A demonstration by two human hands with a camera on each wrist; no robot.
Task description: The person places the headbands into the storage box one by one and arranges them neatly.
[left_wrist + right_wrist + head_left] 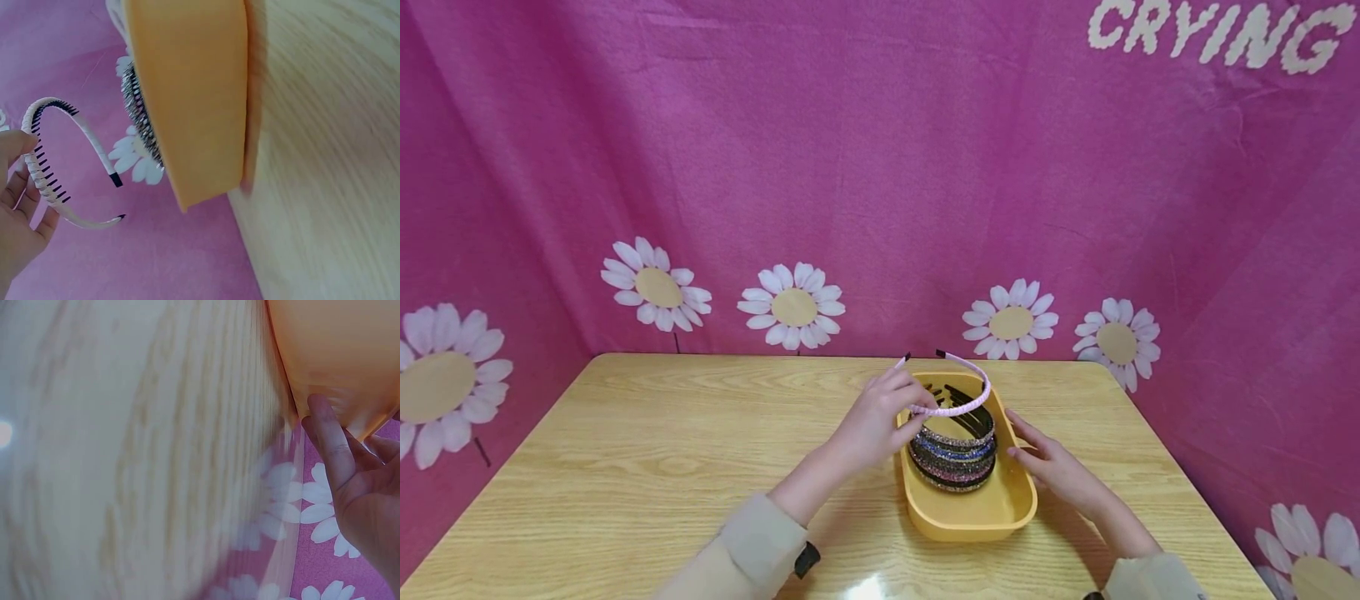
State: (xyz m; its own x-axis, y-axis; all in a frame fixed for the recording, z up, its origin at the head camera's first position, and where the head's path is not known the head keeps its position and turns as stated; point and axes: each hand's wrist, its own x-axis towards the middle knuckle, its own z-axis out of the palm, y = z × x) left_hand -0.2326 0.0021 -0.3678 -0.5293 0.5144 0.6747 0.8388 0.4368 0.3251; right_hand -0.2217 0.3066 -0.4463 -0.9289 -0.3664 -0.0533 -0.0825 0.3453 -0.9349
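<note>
My left hand (880, 417) pinches a pale pink headband (977, 402) between thumb and fingers, over the yellow plastic bin (973, 531). The left wrist view shows dark comb teeth along the inside of the headband (94, 145), its dark-tipped ends pointing away from the hand (22, 215). Inside the bin lies a row of glittery headbands (955, 457) in silver, blue, pink and black, nested together. On the bin's right side rests my right hand (1060, 473), its fingers extended against the outer wall, as the right wrist view also shows.
The bin stands on a light wood-grain table (700, 467), right of its middle. A magenta cloth (880, 167) with white daisies hangs behind the table and along both sides.
</note>
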